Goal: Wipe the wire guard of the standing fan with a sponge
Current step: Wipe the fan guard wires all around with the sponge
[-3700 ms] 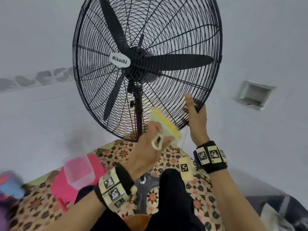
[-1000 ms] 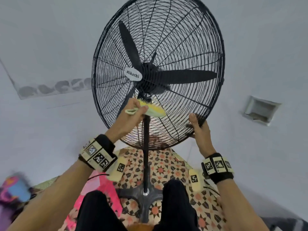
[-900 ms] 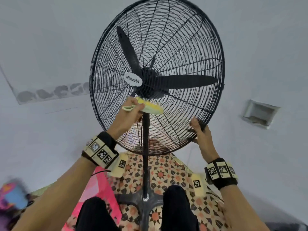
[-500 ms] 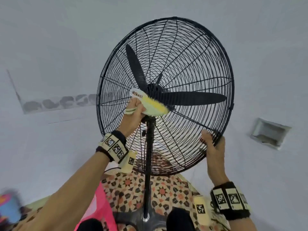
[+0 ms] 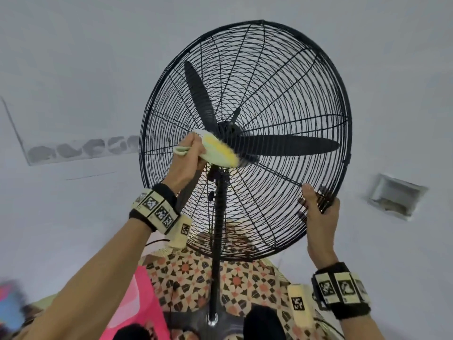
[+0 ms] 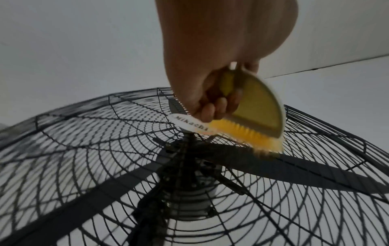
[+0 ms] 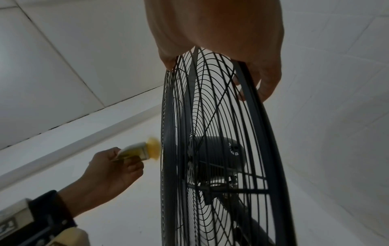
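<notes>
The left hand (image 5: 188,158) has carried the brush (image 5: 218,153) up from the guard's (image 5: 282,77) lower wires to its hub, where the yellow bristles now press on the centre beside the white badge (image 6: 189,124). Its fingers stay clenched round the handle, while the right hand (image 5: 318,212) still grips the lower right rim. Judging by this, the lower centre is covered; the outer and upper wires remain.

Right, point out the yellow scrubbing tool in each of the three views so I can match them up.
Head: the yellow-bristled brush sits left of centre, held by the left hand against the wire guard at the hub.
Left wrist: brush upper centre-right, bristles down on the guard.
Right wrist: brush blurred, centre-left, meeting the guard's front face.
Shared landmark: the fan's hub, next to the brush in all three.
</notes>
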{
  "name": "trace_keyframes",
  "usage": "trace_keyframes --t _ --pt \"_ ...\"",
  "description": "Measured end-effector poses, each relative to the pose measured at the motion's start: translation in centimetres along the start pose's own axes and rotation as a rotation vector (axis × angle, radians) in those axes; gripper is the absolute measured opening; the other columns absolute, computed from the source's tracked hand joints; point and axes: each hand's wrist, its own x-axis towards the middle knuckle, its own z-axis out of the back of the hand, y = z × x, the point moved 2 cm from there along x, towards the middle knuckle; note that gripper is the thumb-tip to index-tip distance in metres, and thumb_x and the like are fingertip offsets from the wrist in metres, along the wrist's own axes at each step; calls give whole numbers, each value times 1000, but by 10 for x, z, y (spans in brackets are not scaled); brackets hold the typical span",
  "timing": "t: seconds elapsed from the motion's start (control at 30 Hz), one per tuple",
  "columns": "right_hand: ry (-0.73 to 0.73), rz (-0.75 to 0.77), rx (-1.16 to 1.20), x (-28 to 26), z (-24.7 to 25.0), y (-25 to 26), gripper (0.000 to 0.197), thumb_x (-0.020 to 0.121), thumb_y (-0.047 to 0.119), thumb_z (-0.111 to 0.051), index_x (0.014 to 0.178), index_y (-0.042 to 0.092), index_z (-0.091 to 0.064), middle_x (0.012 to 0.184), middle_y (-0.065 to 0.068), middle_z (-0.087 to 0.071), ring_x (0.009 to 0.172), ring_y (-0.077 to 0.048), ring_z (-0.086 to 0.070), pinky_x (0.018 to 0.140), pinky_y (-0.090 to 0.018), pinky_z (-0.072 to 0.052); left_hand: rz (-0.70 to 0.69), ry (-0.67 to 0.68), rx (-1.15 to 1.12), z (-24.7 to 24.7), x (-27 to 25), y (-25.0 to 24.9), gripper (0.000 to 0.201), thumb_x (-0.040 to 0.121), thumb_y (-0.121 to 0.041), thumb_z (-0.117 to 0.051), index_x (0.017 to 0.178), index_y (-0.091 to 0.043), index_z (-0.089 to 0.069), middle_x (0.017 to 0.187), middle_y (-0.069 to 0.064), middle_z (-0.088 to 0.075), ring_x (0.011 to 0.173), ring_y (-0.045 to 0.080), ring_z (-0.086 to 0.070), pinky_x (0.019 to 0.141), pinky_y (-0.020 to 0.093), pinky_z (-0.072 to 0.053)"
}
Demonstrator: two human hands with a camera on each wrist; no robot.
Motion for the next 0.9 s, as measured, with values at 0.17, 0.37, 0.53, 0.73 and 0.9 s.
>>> trace_keyframes --t 0.17,0.37,0.53,0.73,0.9 --pt "3 -7 -8 2 1 1 76 75 70 -74 133 26 -51 120 9 -65 112 -8 -63 102 -39 -52 76 14 190 -4 5 15 24 105 -12 -43 85 -8 -53 83 8 -53 68 14 -44 59 24 -38" --pt "-1 -9 -1 0 -1 -3 82 68 80 -76 129 31 -53 118 8 -67 111 -13 -66 100 -50 -56 -8 56 39 -6 -5 -8 22 100 3 -42 85 -12 -40 90 5 -46 79 16 -47 62 17 -47" --pt "-2 -21 -5 3 1 -1 80 67 81 -75 127 33 -52 120 9 -66 112 -12 -65 103 -46 -54 29 137 235 -13 -15 8 22 102 -1 -44 84 -13 -42 85 5 -47 71 12 -42 62 16 -41" --pt "6 2 -25 -4 -3 0 64 80 67 -73 129 31 -51 118 11 -65 111 -8 -62 105 -41 -50 -62 49 138 -23 -23 -3 22 103 -5 -44 84 -15 -38 89 9 -44 79 20 -46 71 25 -54" --pt "-5 0 -37 -1 2 -1 62 82 66 -72 128 32 -51 120 12 -65 113 -8 -62 106 -42 -50 17 76 195 -15 -20 -4 26 107 -7 -42 81 -12 -44 84 1 -49 74 14 -47 60 13 -45"
